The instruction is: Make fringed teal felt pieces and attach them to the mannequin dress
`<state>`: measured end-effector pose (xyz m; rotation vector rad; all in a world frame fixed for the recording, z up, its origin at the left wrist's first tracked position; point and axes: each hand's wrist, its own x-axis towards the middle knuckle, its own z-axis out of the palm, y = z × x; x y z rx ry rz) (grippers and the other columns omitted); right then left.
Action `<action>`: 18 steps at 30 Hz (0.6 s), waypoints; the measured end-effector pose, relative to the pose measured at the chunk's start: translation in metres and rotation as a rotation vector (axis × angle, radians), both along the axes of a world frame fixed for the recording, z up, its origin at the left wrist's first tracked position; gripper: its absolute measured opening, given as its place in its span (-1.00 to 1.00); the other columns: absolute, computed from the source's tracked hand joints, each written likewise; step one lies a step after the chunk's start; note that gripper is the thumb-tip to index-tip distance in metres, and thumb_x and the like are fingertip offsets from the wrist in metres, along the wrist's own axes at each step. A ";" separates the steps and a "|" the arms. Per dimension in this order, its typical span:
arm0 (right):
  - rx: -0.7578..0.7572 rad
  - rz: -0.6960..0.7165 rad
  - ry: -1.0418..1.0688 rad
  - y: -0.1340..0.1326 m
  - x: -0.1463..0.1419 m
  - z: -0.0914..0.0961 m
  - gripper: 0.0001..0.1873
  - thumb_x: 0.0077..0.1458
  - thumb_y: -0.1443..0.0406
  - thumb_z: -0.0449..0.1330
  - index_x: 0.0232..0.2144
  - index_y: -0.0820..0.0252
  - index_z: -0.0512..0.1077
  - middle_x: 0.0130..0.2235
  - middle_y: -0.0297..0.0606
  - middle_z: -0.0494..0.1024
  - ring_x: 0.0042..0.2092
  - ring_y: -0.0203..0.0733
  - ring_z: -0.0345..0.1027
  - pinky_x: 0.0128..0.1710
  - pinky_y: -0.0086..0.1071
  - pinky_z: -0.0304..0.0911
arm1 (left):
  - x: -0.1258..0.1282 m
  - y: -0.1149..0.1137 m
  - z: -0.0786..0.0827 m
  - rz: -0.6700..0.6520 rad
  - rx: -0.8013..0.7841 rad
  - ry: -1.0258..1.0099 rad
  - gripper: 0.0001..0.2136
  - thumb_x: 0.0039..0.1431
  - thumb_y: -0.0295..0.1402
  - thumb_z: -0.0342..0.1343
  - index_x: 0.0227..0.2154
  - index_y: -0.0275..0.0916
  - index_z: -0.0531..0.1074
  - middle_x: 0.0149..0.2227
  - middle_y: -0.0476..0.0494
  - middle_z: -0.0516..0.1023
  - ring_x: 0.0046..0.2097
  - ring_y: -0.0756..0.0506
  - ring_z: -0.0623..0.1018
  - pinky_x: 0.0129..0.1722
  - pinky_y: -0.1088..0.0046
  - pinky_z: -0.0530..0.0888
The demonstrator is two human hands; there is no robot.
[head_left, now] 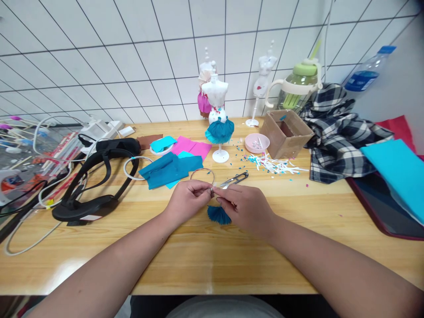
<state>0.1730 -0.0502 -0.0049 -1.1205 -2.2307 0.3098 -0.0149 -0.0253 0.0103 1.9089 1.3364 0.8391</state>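
Note:
My left hand and my right hand meet at the fingertips over the middle of the table. Both are pinched closed on something tiny and pale that I cannot make out. A thin ring lies flat just beyond my left fingers. Thread snips rest right behind my right hand. Under the right fingers sits a pleated teal paper fan; whether they touch it I cannot tell. Farther back, a small white dress form wears a ruffled teal skirt.
Left lie folded teal paper, pink paper, a white ring and a black headset. Right are white paper strips, a pink bowl, a cardboard box and a plaid cloth. Another form stands behind.

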 end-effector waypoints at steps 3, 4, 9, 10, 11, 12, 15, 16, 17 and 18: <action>0.016 -0.040 -0.005 0.000 0.000 0.001 -0.72 0.23 0.28 0.07 -0.08 0.10 0.51 -0.38 -0.30 0.56 -0.36 -0.26 0.39 -0.38 -0.40 0.14 | 0.002 -0.001 0.003 -0.012 -0.023 -0.014 -0.81 0.03 -0.44 0.06 -0.47 -0.24 0.60 -0.45 -0.01 0.66 -0.39 -0.04 0.61 -0.42 0.58 0.51; 0.020 -0.050 -0.008 0.000 0.000 0.002 -0.72 0.22 0.28 0.08 -0.09 0.10 0.52 -0.39 -0.31 0.56 -0.36 -0.26 0.39 -0.38 -0.40 0.14 | 0.002 -0.002 0.003 -0.013 -0.030 -0.024 -0.81 0.03 -0.44 0.06 -0.48 -0.23 0.60 -0.45 -0.01 0.66 -0.39 -0.04 0.62 -0.41 0.57 0.51; 0.024 -0.094 0.010 0.001 -0.001 0.001 -0.76 0.19 0.27 0.12 -0.14 0.08 0.54 -0.38 -0.32 0.58 -0.36 -0.27 0.40 -0.38 -0.40 0.13 | 0.004 -0.003 0.001 0.007 -0.066 -0.042 -0.84 0.03 -0.41 0.11 -0.44 -0.23 0.61 -0.46 -0.03 0.66 -0.42 -0.05 0.63 -0.45 0.57 0.53; 0.019 -0.099 0.019 0.002 -0.001 0.001 -0.77 0.18 0.27 0.13 -0.16 0.08 0.55 -0.39 -0.32 0.58 -0.37 -0.27 0.40 -0.39 -0.40 0.13 | 0.004 -0.003 0.000 0.012 -0.073 -0.038 -0.84 0.03 -0.40 0.11 -0.43 -0.23 0.61 -0.46 -0.04 0.66 -0.43 -0.05 0.63 -0.47 0.57 0.53; 0.010 -0.101 0.031 0.002 -0.001 0.001 -0.78 0.18 0.27 0.13 -0.18 0.08 0.56 -0.39 -0.33 0.58 -0.37 -0.28 0.40 -0.39 -0.41 0.12 | 0.004 -0.003 0.000 0.016 -0.081 -0.034 -0.85 0.03 -0.40 0.12 -0.43 -0.24 0.61 -0.46 -0.05 0.66 -0.44 -0.06 0.63 -0.48 0.57 0.52; -0.003 -0.100 0.046 0.002 -0.001 0.001 -0.78 0.17 0.28 0.14 -0.20 0.08 0.57 -0.40 -0.33 0.58 -0.38 -0.28 0.40 -0.39 -0.41 0.13 | 0.004 -0.004 0.000 0.017 -0.087 -0.033 -0.85 0.02 -0.40 0.12 -0.43 -0.24 0.61 -0.47 -0.06 0.66 -0.44 -0.05 0.63 -0.49 0.57 0.52; -0.049 -0.089 0.097 0.004 0.000 0.002 -0.80 0.15 0.30 0.15 -0.24 0.10 0.57 -0.41 -0.34 0.58 -0.40 -0.31 0.38 -0.40 -0.43 0.13 | 0.005 -0.005 0.001 0.011 -0.097 -0.057 -0.86 0.03 -0.40 0.14 -0.44 -0.25 0.60 -0.47 -0.06 0.66 -0.43 -0.06 0.63 -0.46 0.55 0.54; -0.059 -0.086 0.109 0.004 0.000 0.002 -0.80 0.15 0.31 0.15 -0.24 0.10 0.58 -0.41 -0.33 0.59 -0.41 -0.31 0.38 -0.40 -0.43 0.14 | 0.005 -0.005 0.001 0.005 -0.098 -0.074 -0.87 0.03 -0.38 0.15 -0.44 -0.25 0.60 -0.46 -0.07 0.66 -0.42 -0.07 0.63 -0.44 0.54 0.55; -0.067 -0.085 0.118 0.004 0.000 0.002 -0.80 0.15 0.31 0.15 -0.24 0.10 0.58 -0.40 -0.33 0.59 -0.40 -0.31 0.38 -0.40 -0.44 0.14 | 0.005 -0.005 0.002 -0.003 -0.099 -0.090 -0.87 0.03 -0.36 0.16 -0.43 -0.25 0.60 -0.44 -0.08 0.67 -0.41 -0.08 0.63 -0.43 0.52 0.56; -0.073 -0.086 0.125 0.004 0.000 0.002 -0.79 0.15 0.32 0.15 -0.23 0.10 0.58 -0.40 -0.33 0.59 -0.40 -0.31 0.38 -0.40 -0.44 0.15 | 0.004 -0.005 0.002 -0.011 -0.101 -0.104 -0.86 0.03 -0.34 0.18 -0.42 -0.25 0.61 -0.43 -0.10 0.67 -0.40 -0.09 0.64 -0.42 0.51 0.56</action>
